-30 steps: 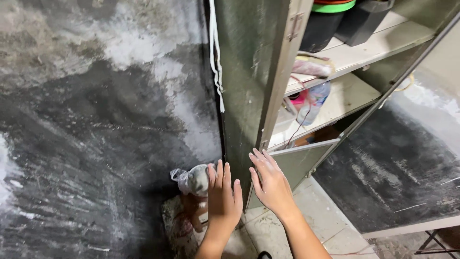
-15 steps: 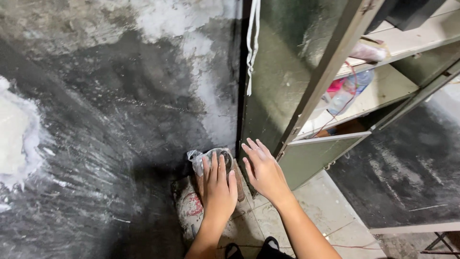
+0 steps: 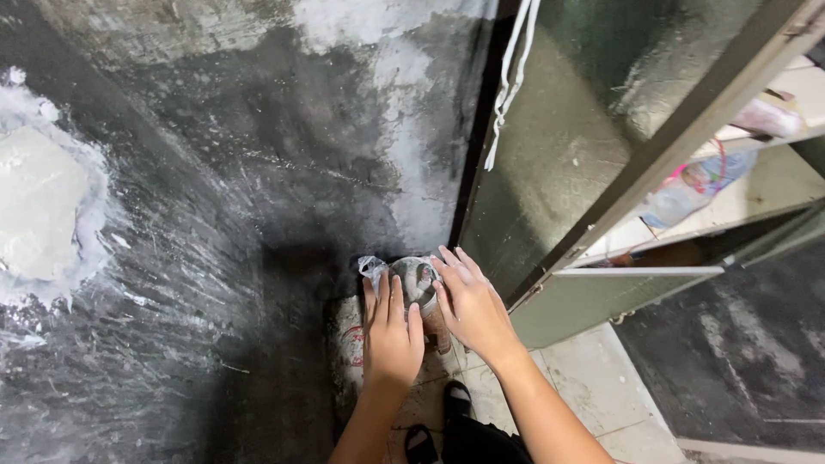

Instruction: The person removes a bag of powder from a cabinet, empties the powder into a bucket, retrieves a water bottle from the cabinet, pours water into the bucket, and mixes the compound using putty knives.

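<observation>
A grey, dusty bag with a gathered plastic top (image 3: 411, 277) stands on the floor in the corner between the dark wall and a metal cabinet. My left hand (image 3: 391, 331) lies flat on its near side, fingers pointing up and together. My right hand (image 3: 468, 305) rests on its right side with fingers spread, touching the bag's top. Neither hand has closed around anything. Below the hands a white sack with a red mark (image 3: 351, 344) shows on the floor.
A green metal cabinet (image 3: 550, 163) stands at the right, its door open, with a white cord (image 3: 509, 82) hanging at its edge and a plastic bottle (image 3: 687, 189) on a shelf. The stained dark wall (image 3: 215, 215) fills the left. My dark shoes (image 3: 438, 425) stand on pale tiles.
The view has swung right and closer to the corner. Both hands have settled lower onto the bag, the right one now on its top.
</observation>
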